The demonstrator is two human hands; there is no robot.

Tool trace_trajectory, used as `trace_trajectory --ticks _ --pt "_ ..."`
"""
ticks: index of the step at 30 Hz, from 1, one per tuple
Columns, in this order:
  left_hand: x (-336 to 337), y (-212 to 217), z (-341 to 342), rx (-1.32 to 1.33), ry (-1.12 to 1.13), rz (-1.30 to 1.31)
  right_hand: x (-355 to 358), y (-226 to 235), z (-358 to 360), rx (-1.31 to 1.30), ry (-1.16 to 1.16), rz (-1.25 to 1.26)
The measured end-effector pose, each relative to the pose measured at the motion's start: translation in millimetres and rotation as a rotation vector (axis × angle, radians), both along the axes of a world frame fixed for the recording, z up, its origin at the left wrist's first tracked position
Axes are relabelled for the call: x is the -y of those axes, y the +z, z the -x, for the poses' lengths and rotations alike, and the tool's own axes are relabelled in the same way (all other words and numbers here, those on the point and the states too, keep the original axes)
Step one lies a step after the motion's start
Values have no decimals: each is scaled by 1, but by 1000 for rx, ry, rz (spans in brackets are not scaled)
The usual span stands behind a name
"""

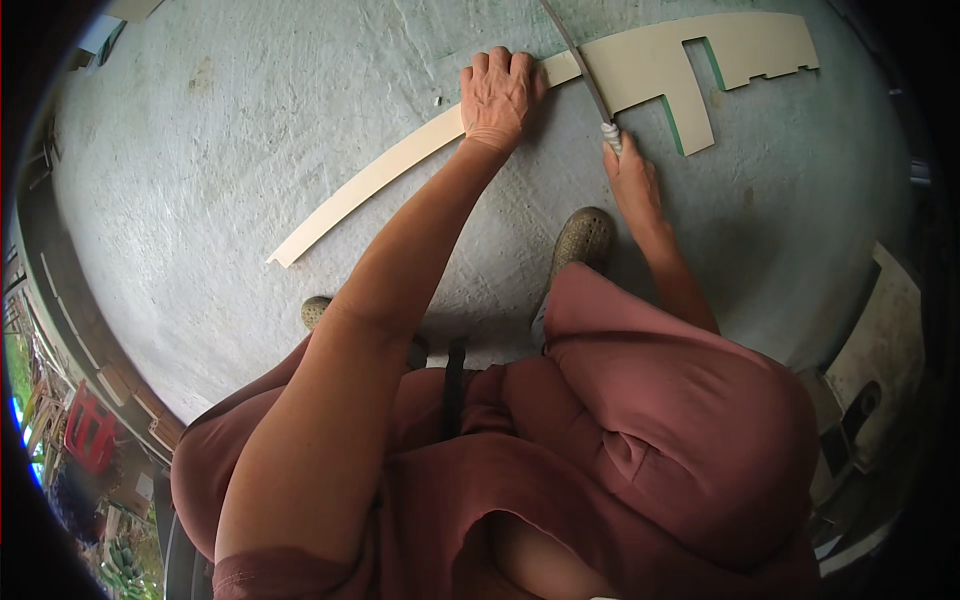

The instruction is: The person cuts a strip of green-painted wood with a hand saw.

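A long cream board [640, 70] with green cut edges lies across the floor. Its left part is a narrow strip [375, 165]; the right part is wider and has square notches. My left hand [498, 98] is closed over the strip, fingers curled over its far side. In my right hand [632, 180] is the pale wrapped handle of a long thin metal blade [588, 75]. The blade crosses the board where the strip meets the wider part. Whether its edge has teeth is too small to tell.
Beneath everything is a worn grey-green floor [240, 110]. My shoes [585, 235] stand just nearer than the board. A dirty pale panel [875, 330] is at the right. Stacked board pieces [125, 375] line the left edge, with a red plastic item [90, 428] beyond them.
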State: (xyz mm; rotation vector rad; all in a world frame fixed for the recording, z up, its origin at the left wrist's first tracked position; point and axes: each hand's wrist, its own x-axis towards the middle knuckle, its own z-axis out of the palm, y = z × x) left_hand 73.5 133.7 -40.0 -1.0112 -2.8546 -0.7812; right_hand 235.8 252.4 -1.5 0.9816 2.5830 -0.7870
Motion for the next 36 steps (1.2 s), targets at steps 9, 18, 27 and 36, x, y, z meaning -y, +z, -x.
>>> trace_trajectory --ticks 9,18,27,36 --pt "-3 5 -1 -17 -4 3 0 3 -49 28 -60 -31" --pt "1 -2 1 -31 9 -16 -5 2 -37 112 -53 -11" --pt "-2 0 -3 -3 -11 -4 -11 5 -8 67 20 -4" --pt "-3 4 -1 -26 -12 19 -4 4 -58 58 -45 -23"
